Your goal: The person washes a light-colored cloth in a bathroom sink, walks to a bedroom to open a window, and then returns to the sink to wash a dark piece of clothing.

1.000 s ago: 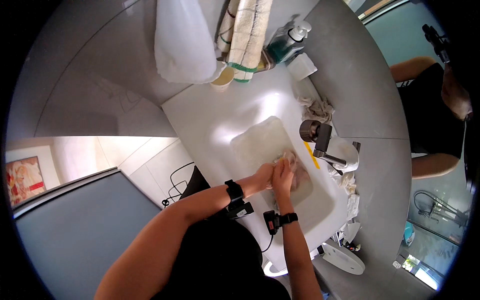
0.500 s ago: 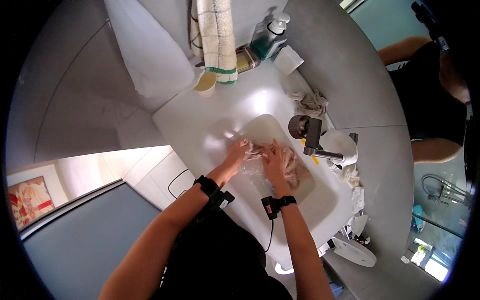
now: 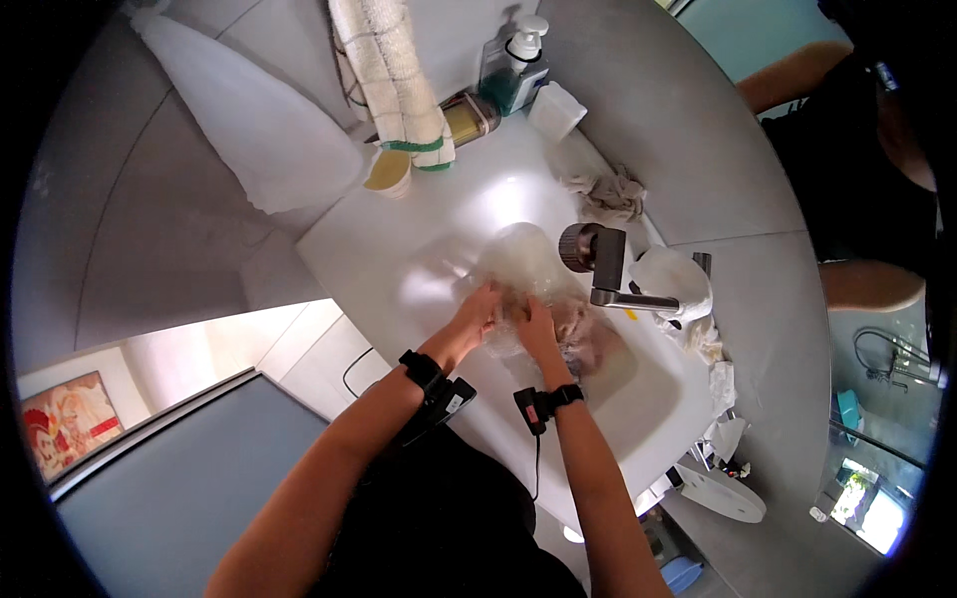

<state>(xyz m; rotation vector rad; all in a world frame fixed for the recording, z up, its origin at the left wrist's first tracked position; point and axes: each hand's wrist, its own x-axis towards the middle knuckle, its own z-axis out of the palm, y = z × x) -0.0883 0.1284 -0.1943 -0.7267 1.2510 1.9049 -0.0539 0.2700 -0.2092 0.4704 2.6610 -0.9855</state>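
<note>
A wet pinkish cloth [image 3: 586, 339] lies partly under the water in the white sink [image 3: 658, 424]. My left hand [image 3: 476, 317] is at the cloth's left end, its fingers curled on the fabric in the water. Close beside it, my right hand [image 3: 536, 327] reaches down into the cloth with fingers bent around it. Water and motion blur the fingertips of both hands. Just to the right, the dark metal faucet [image 3: 610, 264] stands over the basin.
A beige checked towel [image 3: 394, 75] and a white plastic bag [image 3: 254, 125] hang at the back. Behind the basin are a paper cup [image 3: 391, 175], a pump bottle [image 3: 516, 75] and a white box [image 3: 556, 112]. Crumpled cloth [image 3: 610, 194] and a white container [image 3: 673, 282] line the right ledge.
Both hands have sunk lower into the water with the cloth, which was bunched up between them before. The cloth is more submerged. The whole view has tilted slightly.
</note>
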